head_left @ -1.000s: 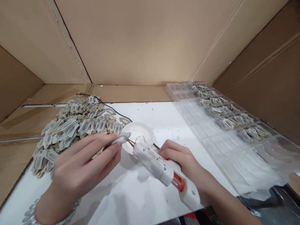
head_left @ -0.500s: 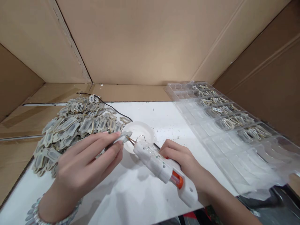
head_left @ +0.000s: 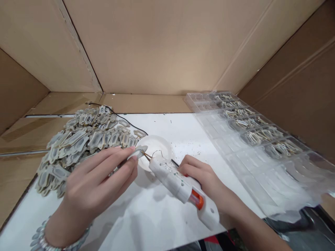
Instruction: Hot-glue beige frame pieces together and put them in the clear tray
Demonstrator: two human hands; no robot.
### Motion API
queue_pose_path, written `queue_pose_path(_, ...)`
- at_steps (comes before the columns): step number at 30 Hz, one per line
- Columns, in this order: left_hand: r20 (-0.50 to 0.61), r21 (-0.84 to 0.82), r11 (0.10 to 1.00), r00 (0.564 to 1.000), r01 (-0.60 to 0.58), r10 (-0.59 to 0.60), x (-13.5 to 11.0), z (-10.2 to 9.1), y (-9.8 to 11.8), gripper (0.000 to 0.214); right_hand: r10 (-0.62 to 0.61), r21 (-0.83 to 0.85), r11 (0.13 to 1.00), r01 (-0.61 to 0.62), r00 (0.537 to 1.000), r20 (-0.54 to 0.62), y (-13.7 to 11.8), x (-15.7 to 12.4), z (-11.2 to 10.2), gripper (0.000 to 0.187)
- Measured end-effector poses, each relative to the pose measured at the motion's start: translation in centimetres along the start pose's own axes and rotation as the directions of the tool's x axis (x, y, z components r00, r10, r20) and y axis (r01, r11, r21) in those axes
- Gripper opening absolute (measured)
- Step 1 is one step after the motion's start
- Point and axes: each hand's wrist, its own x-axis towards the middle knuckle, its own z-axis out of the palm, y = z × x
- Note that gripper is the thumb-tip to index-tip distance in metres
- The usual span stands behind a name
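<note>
Closely above a white dish [head_left: 160, 144], a small grey piece [head_left: 139, 152] is pinched in the closed fingertips of the left hand [head_left: 91, 183] and tilted so its face meets the nozzle of a hot glue gun [head_left: 178, 183], whose handle is gripped by the right hand [head_left: 201, 176]. The dish seems placed to catch drips. A heap of ornate flat pieces [head_left: 81, 139] is kept within reach at left; a clear compartment tray [head_left: 251, 150] is laid at right, its far cells filled.

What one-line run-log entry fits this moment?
left hand: pinches small grey piece | right hand: holds glue gun | nozzle: at the piece, above white dish
</note>
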Motion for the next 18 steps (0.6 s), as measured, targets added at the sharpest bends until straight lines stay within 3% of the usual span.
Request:
queue_pose_path(12,0.022,-0.008,0.999,0.999,0.041,-0.041,-0.22,-0.19,0.32,0.020,-0.023,0.004,1.000,0.023,1.000,0.001,0.24,0.22,-0.06,0.016)
queue_pose_path(18,0.000,0.010,0.999,0.999,-0.042,0.042,-0.43,0.06,-0.31,0.024,0.016,0.052,0.998,-0.019,0.998,0.055,0.17,0.30,-0.52,0.023)
